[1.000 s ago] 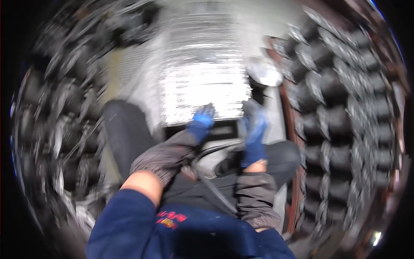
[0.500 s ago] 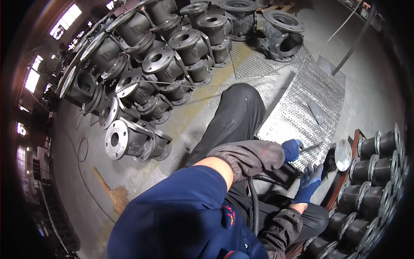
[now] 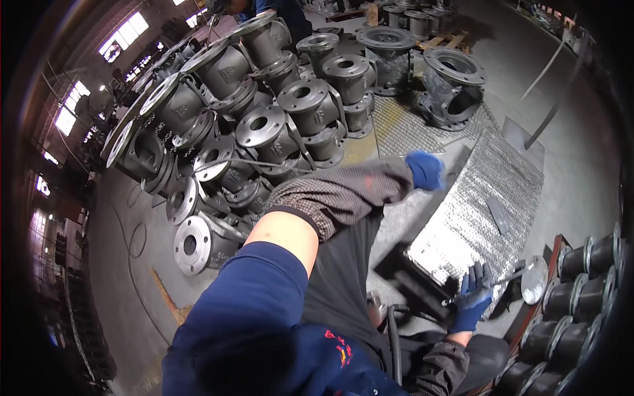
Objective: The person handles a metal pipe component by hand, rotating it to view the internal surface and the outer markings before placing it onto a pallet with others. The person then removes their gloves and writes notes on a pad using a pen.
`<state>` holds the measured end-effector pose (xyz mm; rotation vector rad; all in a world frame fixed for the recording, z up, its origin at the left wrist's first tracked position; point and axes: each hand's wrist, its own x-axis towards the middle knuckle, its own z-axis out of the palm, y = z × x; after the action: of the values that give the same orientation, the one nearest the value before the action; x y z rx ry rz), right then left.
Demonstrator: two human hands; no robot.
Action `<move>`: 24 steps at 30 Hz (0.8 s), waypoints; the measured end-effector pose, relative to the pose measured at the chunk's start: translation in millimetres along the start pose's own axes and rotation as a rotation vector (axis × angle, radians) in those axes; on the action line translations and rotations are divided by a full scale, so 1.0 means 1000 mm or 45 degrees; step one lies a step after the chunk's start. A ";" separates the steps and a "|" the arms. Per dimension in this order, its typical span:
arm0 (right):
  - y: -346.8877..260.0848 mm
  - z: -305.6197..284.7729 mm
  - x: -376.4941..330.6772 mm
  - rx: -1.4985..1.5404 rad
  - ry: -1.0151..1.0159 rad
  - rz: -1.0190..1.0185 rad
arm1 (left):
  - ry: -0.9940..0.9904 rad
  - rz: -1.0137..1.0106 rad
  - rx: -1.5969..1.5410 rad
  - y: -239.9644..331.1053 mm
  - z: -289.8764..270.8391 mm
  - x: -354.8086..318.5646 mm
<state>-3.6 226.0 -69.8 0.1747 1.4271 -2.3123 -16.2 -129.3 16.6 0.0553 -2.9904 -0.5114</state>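
Observation:
My left hand [image 3: 426,170], in a blue glove, is raised beyond the left edge of the silver, rough-textured bench top [image 3: 456,228]. Motion smears its fingers, and I cannot make out anything in them. At the near edge of the bench top is my right hand [image 3: 471,300], gloved in blue with dark fingers. A thin metal rod [image 3: 510,277] lies across its palm, its tip showing on the left of the hand; the grip is partly hidden. Farther up the bench top lies a flat, dark grey strip [image 3: 496,216].
Heavy flanged pipe fittings [image 3: 264,129] are stacked at the left and back. More flanged cylinders [image 3: 571,300] fill a rack at the right, near a round metal disc [image 3: 533,280]. A broom [image 3: 168,297] lies on the floor. Another person [image 3: 284,13] is beyond the stack.
My left hand has moved up and leftward off the bench top, without the dark rod seen in it earlier. A metal rod now shows across my right palm. The whole view has shifted.

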 end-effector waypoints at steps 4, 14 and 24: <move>-0.002 0.007 0.010 -0.170 0.038 0.008 | 0.180 -0.587 0.260 -0.111 -0.081 0.024; 0.032 0.149 0.062 -0.608 -0.187 0.057 | 0.197 -1.123 0.649 -0.288 -0.133 0.054; 0.108 0.303 0.183 -0.379 -0.627 0.190 | -0.074 -1.132 0.517 -0.329 -0.132 0.086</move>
<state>-92.4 -133.8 -75.5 -0.3405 1.4133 -1.8248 -81.5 -487.7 39.4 1.4397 -2.9161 0.0653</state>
